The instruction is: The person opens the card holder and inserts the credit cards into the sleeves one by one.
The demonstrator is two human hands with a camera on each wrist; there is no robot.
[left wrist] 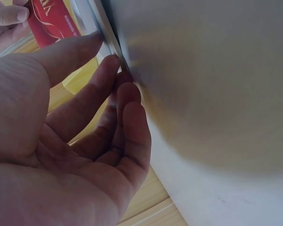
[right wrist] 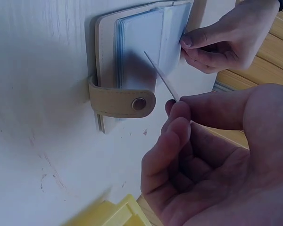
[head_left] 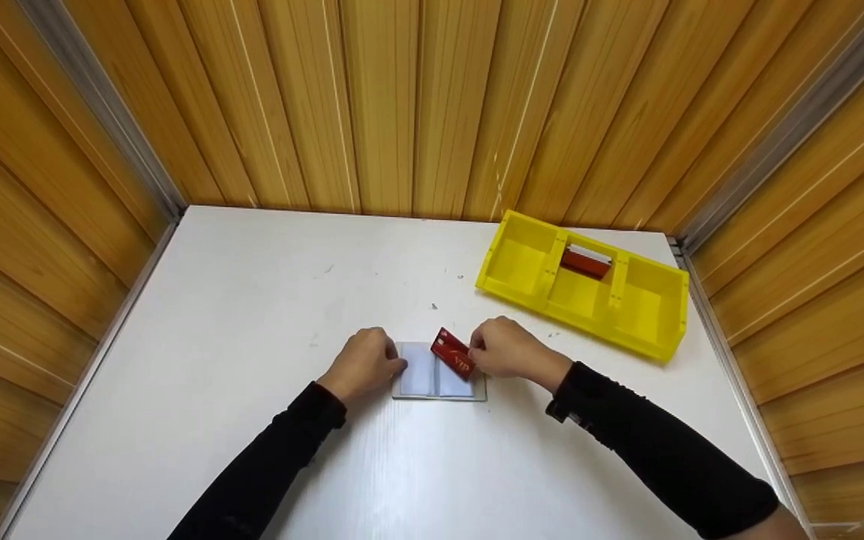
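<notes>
An open card holder [head_left: 417, 373] with clear plastic sleeves lies on the white table. My left hand [head_left: 363, 364] pinches its left edge between thumb and fingertips, as the left wrist view shows at the holder's edge [left wrist: 108, 35]. In my right hand [head_left: 507, 349], a red VIP card [head_left: 453, 354] is pinched by one end. The card is tilted above the holder's right-hand sleeves; the right wrist view shows it nearly edge-on, apart from the sleeves. A beige strap [right wrist: 122, 102] with a metal snap sticks out from the holder's side.
A yellow three-compartment bin [head_left: 582, 322] stands at the back right of the table [head_left: 267, 300]. Its middle compartment holds a stack of red cards [head_left: 586, 262]. Wood-patterned walls [head_left: 379, 105] rise behind and on both sides.
</notes>
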